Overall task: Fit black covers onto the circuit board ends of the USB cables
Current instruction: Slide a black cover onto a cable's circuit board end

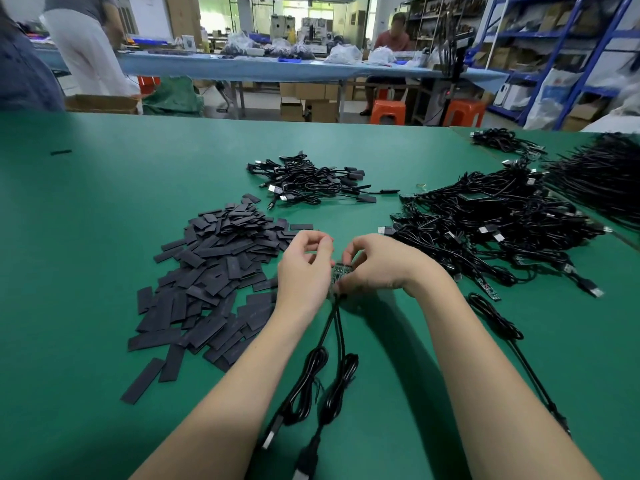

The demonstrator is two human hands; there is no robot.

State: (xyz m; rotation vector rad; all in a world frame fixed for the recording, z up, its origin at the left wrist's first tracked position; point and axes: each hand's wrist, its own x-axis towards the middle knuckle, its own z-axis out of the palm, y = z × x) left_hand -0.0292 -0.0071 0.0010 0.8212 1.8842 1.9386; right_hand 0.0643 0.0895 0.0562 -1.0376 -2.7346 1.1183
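A: where's the board?
B: circuit board [341, 277] sits between both hands, mid surface [104, 202], just above it. Long axis runs roughly toward/away from the person, free end pointing away, cable end toward them

A: hands?
B: right hand [382, 263] grips the board, fingers curled over its far end, thumb at the near end. Left hand [304, 268] has fingers curled with fingertips pinched together just left of the board; can't tell if it holds a cover or nothing

A: cables?
B: two USB cables [332, 341] hang from the grip and trail back toward the person, each with a coiled loop, USB plugs [268, 438] lying at the near edge between the forearms

A: room to move?
B: open green in front of the hands and far left. Pile of black covers [211, 282] just left of the left hand, nearest pieces almost touching it. Big tangle of uncovered cables [485, 226] to the right, near the right hand but apart. Smaller heap of cables [308, 181] further ahead, well apart. One loose cable [512, 348] lies along the right forearm's outer side

A: anything else?
B: more cable bundles [599, 171] at far right edge
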